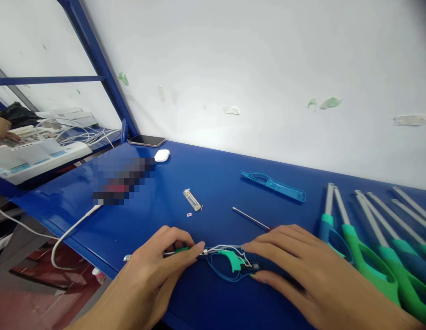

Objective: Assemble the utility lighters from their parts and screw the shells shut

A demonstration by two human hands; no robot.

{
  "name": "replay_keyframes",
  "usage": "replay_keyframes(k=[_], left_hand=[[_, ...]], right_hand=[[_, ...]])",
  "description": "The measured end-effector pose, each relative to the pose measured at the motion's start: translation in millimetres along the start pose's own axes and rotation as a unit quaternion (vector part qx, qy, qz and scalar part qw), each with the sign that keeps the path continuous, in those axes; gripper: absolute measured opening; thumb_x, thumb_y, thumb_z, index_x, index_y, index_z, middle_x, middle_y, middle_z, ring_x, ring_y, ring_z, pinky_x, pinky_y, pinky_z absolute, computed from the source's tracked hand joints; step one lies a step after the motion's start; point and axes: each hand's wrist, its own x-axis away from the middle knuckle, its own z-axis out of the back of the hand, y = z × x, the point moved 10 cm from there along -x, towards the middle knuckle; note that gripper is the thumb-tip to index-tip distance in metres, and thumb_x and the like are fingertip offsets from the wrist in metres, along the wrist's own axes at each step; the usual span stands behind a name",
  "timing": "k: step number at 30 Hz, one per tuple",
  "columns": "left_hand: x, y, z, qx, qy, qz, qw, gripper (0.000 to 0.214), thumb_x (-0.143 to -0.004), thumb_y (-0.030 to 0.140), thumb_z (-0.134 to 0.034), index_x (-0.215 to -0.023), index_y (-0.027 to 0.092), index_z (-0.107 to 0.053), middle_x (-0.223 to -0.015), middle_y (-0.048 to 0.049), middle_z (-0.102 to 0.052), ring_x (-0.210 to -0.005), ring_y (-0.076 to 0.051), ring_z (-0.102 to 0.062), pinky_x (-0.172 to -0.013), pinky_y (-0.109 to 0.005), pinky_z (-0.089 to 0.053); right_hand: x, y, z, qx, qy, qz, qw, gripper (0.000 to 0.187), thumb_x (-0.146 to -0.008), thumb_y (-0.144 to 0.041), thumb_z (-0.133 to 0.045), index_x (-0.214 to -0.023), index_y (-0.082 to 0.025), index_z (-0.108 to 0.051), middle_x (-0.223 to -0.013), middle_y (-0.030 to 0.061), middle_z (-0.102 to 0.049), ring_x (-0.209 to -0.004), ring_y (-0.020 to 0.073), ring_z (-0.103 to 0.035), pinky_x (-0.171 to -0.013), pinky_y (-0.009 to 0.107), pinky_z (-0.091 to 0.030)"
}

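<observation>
An opened stick lighter [222, 275] lies across the table's front part, its blue half shell facing up. Inside it show a green trigger [234, 260] and thin white wires [229, 248]. My left hand [161, 266] is closed on its left part, thumb and index finger pinching near a small metal piece. A metal tip [127, 258] sticks out left of that hand. My right hand [298, 261] holds the right end between fingers and thumb, hiding much of it. Just beyond my right hand lies a screwdriver [250, 218], its handle partly covered.
A loose blue shell half [276, 185] lies behind. Several green and blue stick lighters [371, 263] lie right. A clear plastic part [191, 200] and a tiny pink piece [189, 214] are mid-table. Left are a phone [146, 140], white case [162, 156] and cable [59, 245]. Another person's hand [1, 129] is far left.
</observation>
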Motion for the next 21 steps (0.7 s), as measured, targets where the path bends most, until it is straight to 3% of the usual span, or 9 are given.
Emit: replay_keyframes(k=[6, 9, 12, 16, 21], left_hand=[[-6, -1, 1.0, -0.021, -0.009, 0.025, 0.999, 0.042, -0.109, 0.008, -0.042, -0.113, 0.027, -0.079, -0.101, -0.0011, -0.07, -0.077, -0.008, -0.073, -0.074, -0.014, -0.06], [-6, -5, -0.5, -0.021, -0.03, 0.045, 0.998, 0.038, -0.111, 0.013, -0.044, -0.107, 0.027, -0.08, -0.1, -0.0014, -0.071, -0.075, -0.008, -0.072, -0.074, -0.014, -0.061], [-1, -7, -4.0, -0.02, -0.066, 0.029, 0.997, 0.041, -0.109, 0.012, -0.045, -0.123, 0.031, -0.079, -0.11, -0.0028, -0.072, -0.083, -0.011, -0.073, -0.08, -0.017, -0.063], [7, -12, -11.4, -0.014, -0.129, 0.025, 0.991, 0.056, -0.107, 0.007, -0.044, -0.148, 0.036, -0.066, -0.128, -0.0048, -0.068, -0.102, -0.013, -0.073, -0.09, -0.018, -0.061], [3, -12, -5.8, -0.021, -0.107, 0.022, 0.994, 0.052, -0.105, 0.008, -0.046, -0.139, 0.036, -0.073, -0.116, -0.0041, -0.07, -0.09, -0.013, -0.073, -0.087, -0.02, -0.063]], right_hand=[[4, -1, -5, 0.008, -0.021, 0.005, 1.0, 0.029, -0.117, -0.04, -0.051, -0.144, -0.037, -0.062, -0.146, -0.0114, -0.073, -0.124, 0.0195, -0.072, -0.108, 0.042, -0.051], [-4, 4, 1, -0.034, -0.002, -0.027, 0.999, 0.03, -0.118, -0.044, -0.045, -0.139, -0.033, -0.064, -0.131, -0.01, -0.079, -0.113, 0.0181, -0.076, -0.1, 0.04, -0.055], [-8, 4, 5, -0.057, 0.012, -0.036, 0.998, 0.03, -0.118, -0.046, -0.043, -0.134, -0.033, -0.065, -0.123, -0.0106, -0.081, -0.106, 0.0178, -0.077, -0.097, 0.04, -0.056], [-7, 2, 2, -0.038, -0.002, -0.024, 0.999, 0.028, -0.118, -0.043, -0.046, -0.137, -0.035, -0.064, -0.132, -0.0102, -0.079, -0.113, 0.02, -0.076, -0.1, 0.042, -0.056], [-9, 3, 5, -0.051, 0.006, -0.033, 0.998, 0.026, -0.118, -0.045, -0.045, -0.132, -0.036, -0.064, -0.128, -0.0113, -0.08, -0.11, 0.0185, -0.077, -0.1, 0.041, -0.056]])
